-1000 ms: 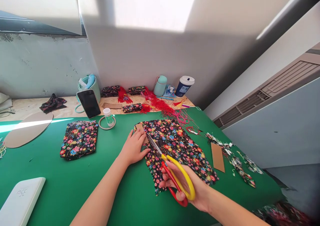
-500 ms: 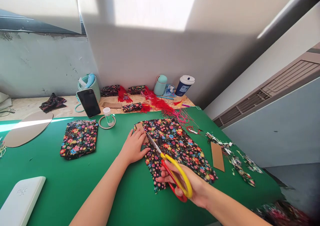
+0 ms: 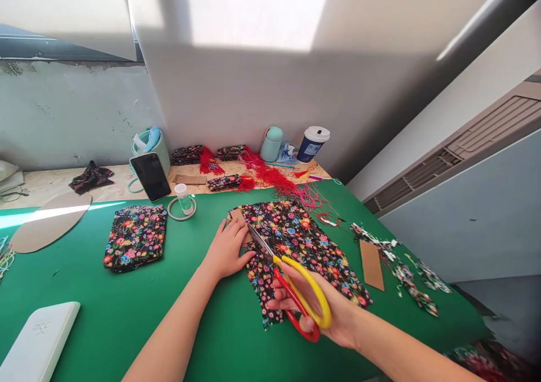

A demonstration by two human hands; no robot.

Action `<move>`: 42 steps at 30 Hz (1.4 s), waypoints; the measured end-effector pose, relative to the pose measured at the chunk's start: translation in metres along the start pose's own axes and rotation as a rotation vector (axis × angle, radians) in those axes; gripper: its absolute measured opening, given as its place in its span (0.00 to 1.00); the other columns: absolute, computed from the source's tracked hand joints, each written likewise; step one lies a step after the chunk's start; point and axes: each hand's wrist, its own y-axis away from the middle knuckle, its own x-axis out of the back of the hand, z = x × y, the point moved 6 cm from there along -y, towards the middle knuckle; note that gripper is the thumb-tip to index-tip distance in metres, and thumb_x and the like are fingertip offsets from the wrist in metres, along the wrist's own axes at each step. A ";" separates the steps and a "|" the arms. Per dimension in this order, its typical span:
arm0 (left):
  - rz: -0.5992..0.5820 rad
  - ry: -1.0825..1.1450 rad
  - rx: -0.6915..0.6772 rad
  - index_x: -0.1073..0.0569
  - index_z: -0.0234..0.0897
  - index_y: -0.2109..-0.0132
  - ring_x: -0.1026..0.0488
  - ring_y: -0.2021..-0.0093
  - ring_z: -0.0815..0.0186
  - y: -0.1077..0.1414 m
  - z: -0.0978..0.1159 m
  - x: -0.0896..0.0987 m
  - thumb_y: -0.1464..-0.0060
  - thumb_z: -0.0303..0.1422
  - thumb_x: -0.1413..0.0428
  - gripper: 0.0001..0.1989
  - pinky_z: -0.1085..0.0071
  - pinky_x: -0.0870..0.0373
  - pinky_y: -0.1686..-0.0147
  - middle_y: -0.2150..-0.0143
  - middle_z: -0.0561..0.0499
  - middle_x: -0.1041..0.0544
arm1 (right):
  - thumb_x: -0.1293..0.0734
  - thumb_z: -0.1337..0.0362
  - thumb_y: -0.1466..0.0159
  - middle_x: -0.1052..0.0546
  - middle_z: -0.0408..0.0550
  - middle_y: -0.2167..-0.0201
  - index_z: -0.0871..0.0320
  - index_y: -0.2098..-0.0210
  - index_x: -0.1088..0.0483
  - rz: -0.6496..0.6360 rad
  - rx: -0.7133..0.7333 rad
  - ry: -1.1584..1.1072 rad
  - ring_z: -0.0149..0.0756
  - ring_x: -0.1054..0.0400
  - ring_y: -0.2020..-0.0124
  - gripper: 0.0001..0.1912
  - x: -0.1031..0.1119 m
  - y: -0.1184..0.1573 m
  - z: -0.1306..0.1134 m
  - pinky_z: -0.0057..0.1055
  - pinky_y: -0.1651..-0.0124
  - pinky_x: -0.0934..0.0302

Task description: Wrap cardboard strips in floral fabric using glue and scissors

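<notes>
On the green mat (image 3: pixel 127 309), the left hand (image 3: pixel 226 249) stays flat on the card (image 3: pixel 238 217) over the floral cloth (image 3: pixel 304 247); the right hand (image 3: pixel 325 314), clamped on the scissors (image 3: pixel 296 292), has barely advanced, the cut still short.

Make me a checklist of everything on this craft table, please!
Surface: green mat over a wooden table.
Job's things: flowery cloth, scissors, card piece under the left hand.
Clutter: folded cloth, phone, little bottle, red tassels, cup, scraps.
Hands: left hand presses the cloth; right hand holds the scissors.
Cables: nothing seen.
Surroundings: grey wall, vent.
</notes>
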 end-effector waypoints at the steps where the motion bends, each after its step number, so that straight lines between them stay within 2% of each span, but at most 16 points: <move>1: -0.004 -0.003 0.002 0.37 0.34 0.40 0.45 0.34 0.49 0.000 0.000 0.000 0.46 0.42 0.45 0.29 0.48 0.51 0.36 0.37 0.39 0.36 | 0.34 0.54 0.39 0.25 0.48 0.74 0.60 0.70 0.30 -0.001 0.003 0.006 0.38 0.25 0.63 0.14 -0.001 -0.001 -0.001 0.16 0.87 0.51; 10: -0.004 0.001 -0.001 0.37 0.32 0.41 0.44 0.35 0.49 0.000 0.000 0.000 0.46 0.42 0.45 0.29 0.48 0.52 0.36 0.37 0.39 0.36 | 0.33 0.53 0.40 0.26 0.46 0.76 0.61 0.72 0.30 0.022 0.033 0.015 0.37 0.25 0.65 0.16 -0.001 -0.003 -0.006 0.17 0.86 0.50; 18: 0.006 0.011 -0.006 0.37 0.34 0.41 0.44 0.35 0.49 0.000 -0.001 -0.001 0.45 0.43 0.46 0.28 0.47 0.51 0.36 0.38 0.40 0.35 | 0.36 0.57 0.36 0.25 0.48 0.75 0.62 0.72 0.31 0.088 0.038 0.039 0.35 0.25 0.67 0.14 0.002 -0.006 -0.008 0.17 0.87 0.48; 25: 0.009 0.018 -0.006 0.37 0.34 0.41 0.44 0.35 0.49 0.000 0.000 0.000 0.45 0.42 0.45 0.28 0.47 0.51 0.36 0.38 0.39 0.35 | 0.33 0.61 0.38 0.26 0.47 0.76 0.61 0.74 0.32 0.061 0.104 0.053 0.36 0.24 0.66 0.11 0.002 -0.008 -0.007 0.16 0.88 0.49; 31: 0.008 0.018 -0.006 0.36 0.33 0.42 0.45 0.34 0.49 0.000 -0.001 0.000 0.46 0.42 0.45 0.28 0.48 0.52 0.36 0.38 0.39 0.35 | 0.35 0.55 0.37 0.24 0.49 0.74 0.61 0.73 0.31 0.066 0.042 0.020 0.35 0.24 0.65 0.16 -0.002 -0.003 -0.008 0.15 0.89 0.49; 42: 0.017 0.017 -0.007 0.36 0.35 0.42 0.43 0.35 0.49 0.000 -0.001 0.001 0.46 0.41 0.45 0.27 0.48 0.51 0.36 0.38 0.41 0.35 | 0.36 0.55 0.37 0.25 0.47 0.76 0.61 0.73 0.31 0.089 0.008 0.073 0.32 0.26 0.72 0.15 -0.003 -0.006 -0.017 0.18 0.89 0.49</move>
